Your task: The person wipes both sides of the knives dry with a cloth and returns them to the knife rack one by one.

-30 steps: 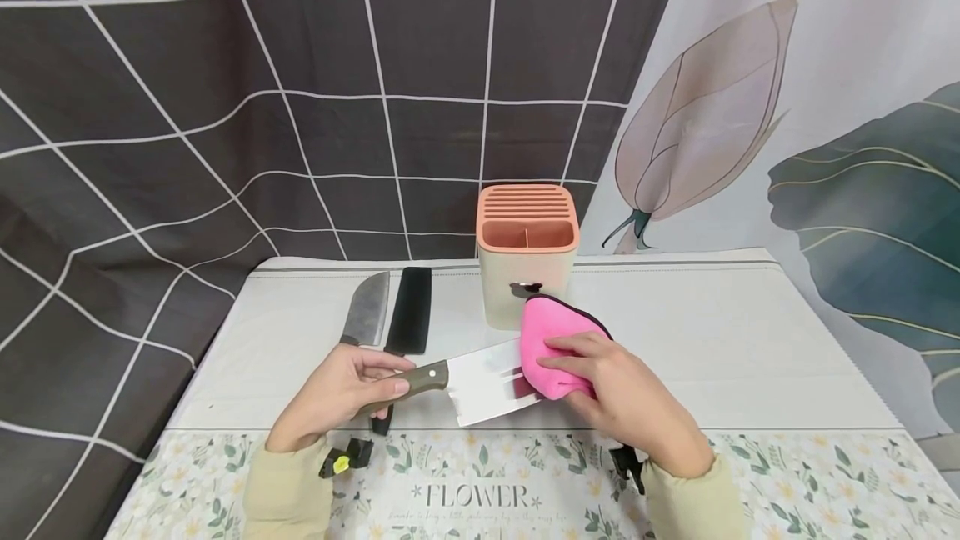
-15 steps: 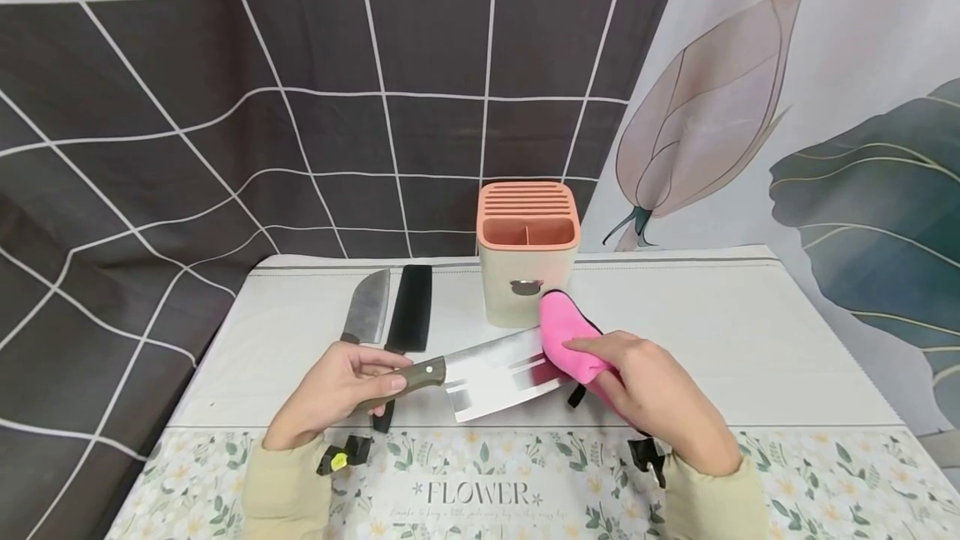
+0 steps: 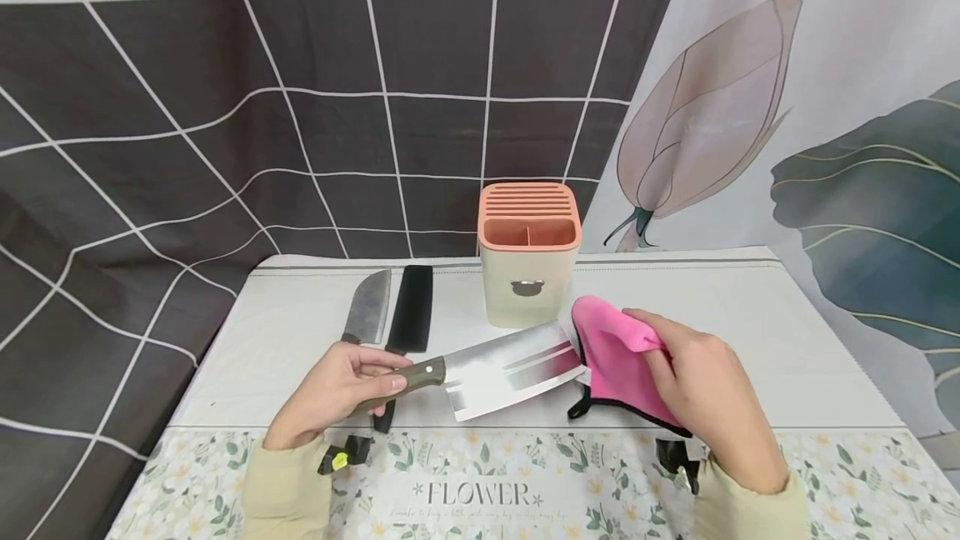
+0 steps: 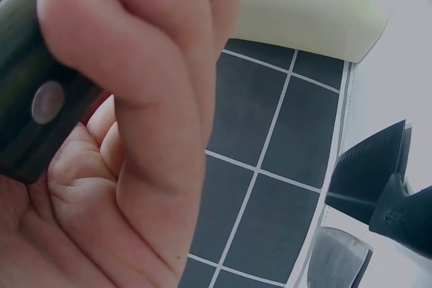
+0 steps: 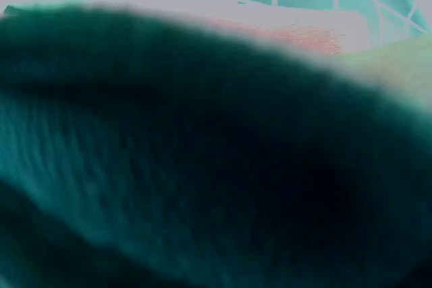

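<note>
My left hand point(image 3: 330, 394) grips the brown riveted handle of a cleaver point(image 3: 502, 369), its broad shiny blade pointing right above the table. In the left wrist view, curled fingers point(image 4: 148, 65) wrap the cleaver's handle point(image 4: 40, 92). My right hand point(image 3: 708, 386) pinches a pink cloth point(image 3: 618, 357) with black edging and a black loop. The cloth's left edge lies at the blade's far end; whether it touches cannot be told. A dark blurred surface fills most of the right wrist view.
Behind the blade stands a cream knife holder point(image 3: 525, 298) with an orange slotted top. A grey-bladed knife point(image 3: 369, 307) and a knife with a black blade or sheath point(image 3: 411, 311) lie beyond my left hand. Dark gridded fabric point(image 3: 435, 140) hangs behind the table.
My right hand has drawn the pink cloth rightward along the blade to its far end, and the cloth now hangs more spread. The left hand and cleaver have barely moved.
</note>
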Motion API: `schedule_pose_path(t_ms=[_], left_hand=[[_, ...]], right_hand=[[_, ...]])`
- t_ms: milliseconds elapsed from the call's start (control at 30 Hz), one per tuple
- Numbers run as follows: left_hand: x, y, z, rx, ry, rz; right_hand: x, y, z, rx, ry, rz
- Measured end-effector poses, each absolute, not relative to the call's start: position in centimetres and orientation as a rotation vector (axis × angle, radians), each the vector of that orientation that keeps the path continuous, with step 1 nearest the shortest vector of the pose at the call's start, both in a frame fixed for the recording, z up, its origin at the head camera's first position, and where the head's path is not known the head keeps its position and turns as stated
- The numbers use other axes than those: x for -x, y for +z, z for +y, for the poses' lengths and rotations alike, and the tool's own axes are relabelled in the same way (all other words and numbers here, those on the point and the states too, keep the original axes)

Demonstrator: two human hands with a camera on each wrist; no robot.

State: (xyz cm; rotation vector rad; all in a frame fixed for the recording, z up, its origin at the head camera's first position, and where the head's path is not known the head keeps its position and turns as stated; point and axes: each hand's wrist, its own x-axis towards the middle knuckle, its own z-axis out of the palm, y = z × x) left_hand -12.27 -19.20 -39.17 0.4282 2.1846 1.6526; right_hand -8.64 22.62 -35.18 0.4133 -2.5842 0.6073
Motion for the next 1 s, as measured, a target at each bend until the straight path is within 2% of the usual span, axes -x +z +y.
schedule_pose_path(t_ms=[200, 633, 1000], left_hand=[[12.3, -39.3, -19.0, -0.415, 1.629, 2.208], [12.3, -39.4, -18.6, -0.401, 1.629, 2.209], [12.2, -39.3, -18.1, -0.412, 1.630, 2.205]], right_hand=[[7.9, -34.4, 22.2, -0.428, 0.601, -2.465], [7.7, -34.1, 20.0, -0.672, 0.678, -2.302], [8.0, -35.3, 16.1, -0.880, 0.687, -2.192]])
